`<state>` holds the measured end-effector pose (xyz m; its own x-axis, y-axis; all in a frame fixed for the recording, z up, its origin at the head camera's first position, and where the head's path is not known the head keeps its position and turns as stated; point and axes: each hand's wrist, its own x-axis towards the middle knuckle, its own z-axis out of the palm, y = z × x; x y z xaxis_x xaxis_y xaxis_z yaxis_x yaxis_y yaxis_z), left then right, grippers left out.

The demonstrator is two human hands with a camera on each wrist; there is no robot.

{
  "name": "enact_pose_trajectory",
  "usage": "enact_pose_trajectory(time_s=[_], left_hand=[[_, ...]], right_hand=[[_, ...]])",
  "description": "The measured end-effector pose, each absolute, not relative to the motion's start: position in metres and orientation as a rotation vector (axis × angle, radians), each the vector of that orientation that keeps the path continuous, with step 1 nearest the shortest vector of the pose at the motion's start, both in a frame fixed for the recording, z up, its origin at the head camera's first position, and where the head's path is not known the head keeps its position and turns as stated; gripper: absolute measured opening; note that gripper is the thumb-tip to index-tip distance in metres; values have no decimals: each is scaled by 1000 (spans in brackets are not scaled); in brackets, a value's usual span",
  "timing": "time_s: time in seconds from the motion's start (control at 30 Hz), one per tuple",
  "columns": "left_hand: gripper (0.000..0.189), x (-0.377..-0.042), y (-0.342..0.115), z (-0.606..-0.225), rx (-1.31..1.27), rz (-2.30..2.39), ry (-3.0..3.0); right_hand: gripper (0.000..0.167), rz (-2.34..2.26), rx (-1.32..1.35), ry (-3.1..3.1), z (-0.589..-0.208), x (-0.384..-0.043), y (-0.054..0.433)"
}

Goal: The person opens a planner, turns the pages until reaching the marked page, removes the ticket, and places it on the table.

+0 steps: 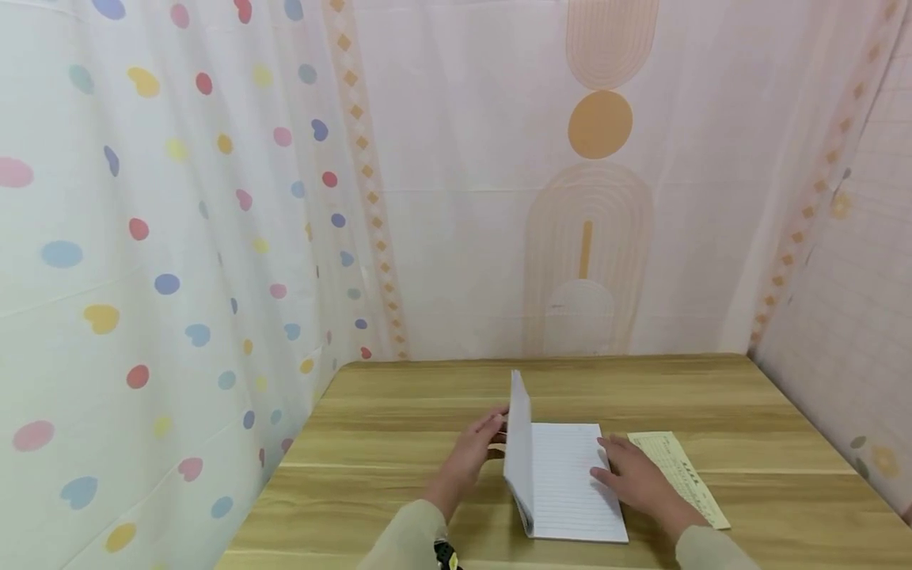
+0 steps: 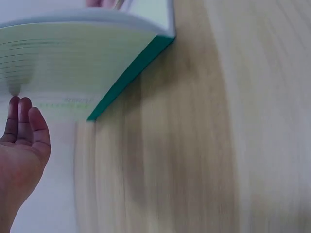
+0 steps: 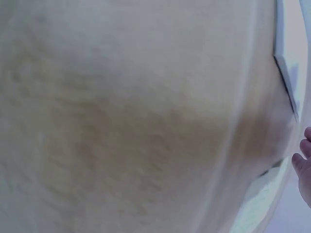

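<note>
A lined notebook [image 1: 570, 491] lies on the table, a block of its pages standing nearly upright on the left side. My left hand [image 1: 466, 455] is behind those raised pages [image 1: 522, 451]; in the left wrist view its fairly straight fingertips touch the printed leaf, and a green cover edge [image 2: 129, 77] shows. My right hand [image 1: 637, 479] is at the notebook's right edge, fingers extended, thumb over the lined page. The right wrist view catches only the fingers of that hand [image 3: 305, 162], near a corner of the notebook [image 3: 291, 53].
A pale yellow printed paper slip [image 1: 677, 467] lies slanted to the right of the notebook, partly behind my right hand. The wood-grain table [image 1: 406, 396] is bordered by a dotted curtain [image 1: 164, 332] at left and a patterned curtain [image 1: 456, 237] at the back.
</note>
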<state>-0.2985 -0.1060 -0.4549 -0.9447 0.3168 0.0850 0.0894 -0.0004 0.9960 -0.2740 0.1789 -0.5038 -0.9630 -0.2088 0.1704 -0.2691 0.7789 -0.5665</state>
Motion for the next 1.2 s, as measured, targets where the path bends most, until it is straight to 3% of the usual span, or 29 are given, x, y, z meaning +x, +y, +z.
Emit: enact_pose_trajectory(time_s=[0.3,0.53,0.8,1.2], left_hand=[[48,-283,-74,-475,769,1284,2559],[59,-273,-74,-488,779,559,2792],[60,-274,-82,-492,757,601,2801],[60,-307,-143,-491,712,612,3030]], right_hand=[[54,1038,353,-2794,-483,-272,190],[58,1034,320,-2835,-495,-270,188],[45,831,396,-2918,-505,-263,180],[49,699,395,-2873,-499,-274,204]])
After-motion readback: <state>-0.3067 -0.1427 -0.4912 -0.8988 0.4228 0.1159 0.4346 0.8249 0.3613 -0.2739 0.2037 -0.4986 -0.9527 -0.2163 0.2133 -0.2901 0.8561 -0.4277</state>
